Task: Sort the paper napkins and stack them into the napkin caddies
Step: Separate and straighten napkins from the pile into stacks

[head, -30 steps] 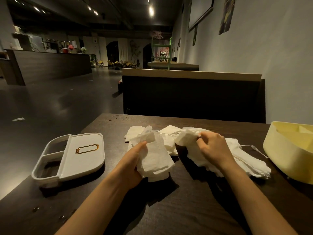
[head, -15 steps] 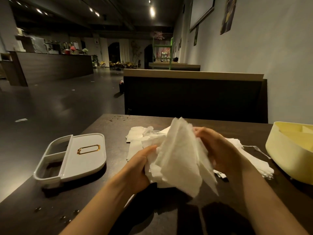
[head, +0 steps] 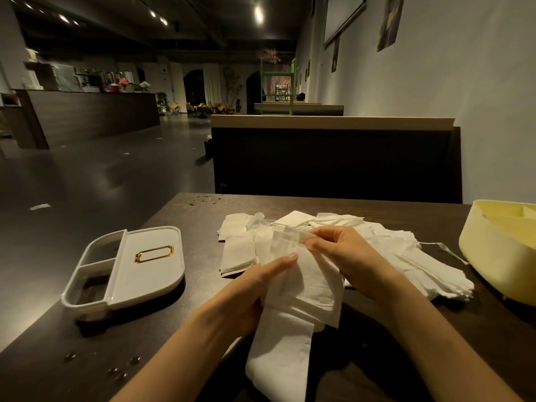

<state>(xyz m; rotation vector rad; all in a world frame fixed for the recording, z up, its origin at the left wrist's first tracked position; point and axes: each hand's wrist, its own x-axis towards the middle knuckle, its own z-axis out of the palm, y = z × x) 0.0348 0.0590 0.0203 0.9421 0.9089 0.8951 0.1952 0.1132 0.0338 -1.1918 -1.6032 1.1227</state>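
While both hands, left hand (head: 255, 288) and right hand (head: 345, 256), grip one unfolded napkin (head: 293, 320) above the loose pile (head: 406, 262) (sorting step), refolding comes next, then the white caddy (head: 127, 271).

A dark wooden table (head: 185, 338) carries everything. On its left lies a white caddy (head: 127, 266) with a gold label frame. A loose heap of white paper napkins (head: 406, 265) spreads across the middle, and a pale yellow caddy (head: 493, 256) sits at the right edge. A few water drops (head: 121, 369) dot the near left corner.
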